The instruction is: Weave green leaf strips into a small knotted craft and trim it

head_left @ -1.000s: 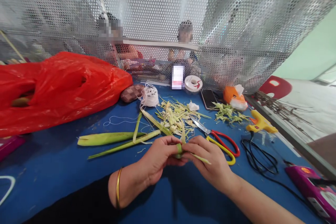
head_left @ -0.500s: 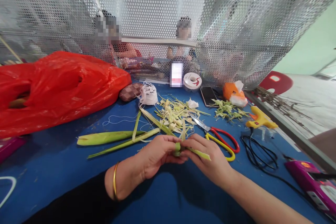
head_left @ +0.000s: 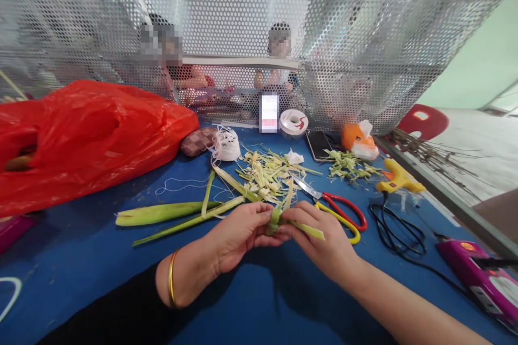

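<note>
Between my two hands is a folded green leaf strip (head_left: 275,219), bent into a small loop with one pale end sticking up and another pointing right. My left hand (head_left: 243,232) pinches its left side between thumb and fingers. On the other side, my right hand (head_left: 324,234) closes its fingertips on the strip, whose tail passes over the fingers. Long green leaf pieces (head_left: 162,213) lie on the blue table left of my hands. Beyond them is a heap of cut leaf scraps (head_left: 267,172). Scissors (head_left: 324,197) with red and yellow handles rest open behind my right hand.
A red plastic bag (head_left: 93,140) fills the left. White string (head_left: 225,144), a ribbon spool (head_left: 293,123) and a dark phone (head_left: 318,145) line the back. At right are a yellow glue gun (head_left: 399,177), its black cable and a purple power strip (head_left: 477,275). People sit behind the perforated screen.
The leaf strip has turned slightly between my fingers, and more of its green loop shows. My left fingers have opened a little around it. The whole view has shifted slightly.
</note>
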The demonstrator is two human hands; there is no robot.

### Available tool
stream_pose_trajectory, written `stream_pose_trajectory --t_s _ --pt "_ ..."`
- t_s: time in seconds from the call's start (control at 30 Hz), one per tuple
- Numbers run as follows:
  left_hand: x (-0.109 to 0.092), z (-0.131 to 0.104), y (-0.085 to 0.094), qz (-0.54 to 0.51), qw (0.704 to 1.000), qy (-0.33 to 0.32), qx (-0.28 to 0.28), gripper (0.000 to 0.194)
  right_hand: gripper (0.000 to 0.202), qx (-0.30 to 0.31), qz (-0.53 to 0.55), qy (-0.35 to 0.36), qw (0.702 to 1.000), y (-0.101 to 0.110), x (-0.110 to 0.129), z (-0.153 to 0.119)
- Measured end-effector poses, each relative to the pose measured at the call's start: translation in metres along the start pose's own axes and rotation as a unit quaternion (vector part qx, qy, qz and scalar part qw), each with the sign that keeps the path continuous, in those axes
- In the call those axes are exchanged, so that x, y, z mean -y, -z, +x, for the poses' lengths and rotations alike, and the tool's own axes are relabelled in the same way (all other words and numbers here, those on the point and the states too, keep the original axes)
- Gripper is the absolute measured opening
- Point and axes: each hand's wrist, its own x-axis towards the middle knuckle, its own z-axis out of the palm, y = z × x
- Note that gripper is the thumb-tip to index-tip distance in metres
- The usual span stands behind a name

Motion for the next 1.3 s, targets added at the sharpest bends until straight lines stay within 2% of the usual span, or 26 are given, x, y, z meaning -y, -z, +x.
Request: stream_pose_trajectory --t_s 0.13,0.23,0.33,0.47,0.57,0.7,0.8,0.93,1.07,1.3 --pt "-0.002 0.0 0.001 -0.02 0.999 -0.006 0.043 0.018 0.015 -0.017 0.011 -0.037 0.999 -0.001 -0.002 -0.002" --pt "0.002 -0.001 0.0 0.028 0.998 -0.039 0.047 0.034 0.011 -0.016 0.03 -0.054 0.998 -0.001 -0.002 -0.003" --pt "0.007 0.0 -0.001 0.059 0.995 -0.073 0.022 0.03 0.011 -0.004 0.078 -0.063 0.995 0.002 -0.001 0.0" --pt "0.006 0.001 0.0 0.078 0.993 -0.094 0.001 0.021 0.023 0.021 0.185 -0.072 0.98 0.009 -0.002 0.004" --pt "0.002 0.0 -0.001 0.093 0.992 -0.08 0.0 0.019 0.019 0.021 0.262 -0.124 0.957 0.011 -0.005 0.005" --pt "0.001 -0.001 -0.001 0.103 0.992 -0.073 0.007 0.018 0.016 0.01 0.386 -0.23 0.893 0.011 -0.007 0.007" --pt "0.002 0.0 -0.001 0.105 0.992 -0.073 0.009 0.02 0.023 0.026 0.439 -0.27 0.856 0.012 -0.003 0.01" --pt "0.003 0.001 -0.001 0.104 0.991 -0.079 0.012 0.018 0.022 0.008 0.425 -0.315 0.849 0.012 0.002 0.011" --pt "0.004 -0.001 -0.002 0.1 0.992 -0.075 0.026 0.019 0.019 0.018 0.435 -0.36 0.825 0.008 0.002 0.008" --pt "0.003 0.0 -0.001 0.072 0.994 -0.07 0.046 0.021 0.016 -0.005 0.493 -0.344 0.8 0.002 0.002 0.005"
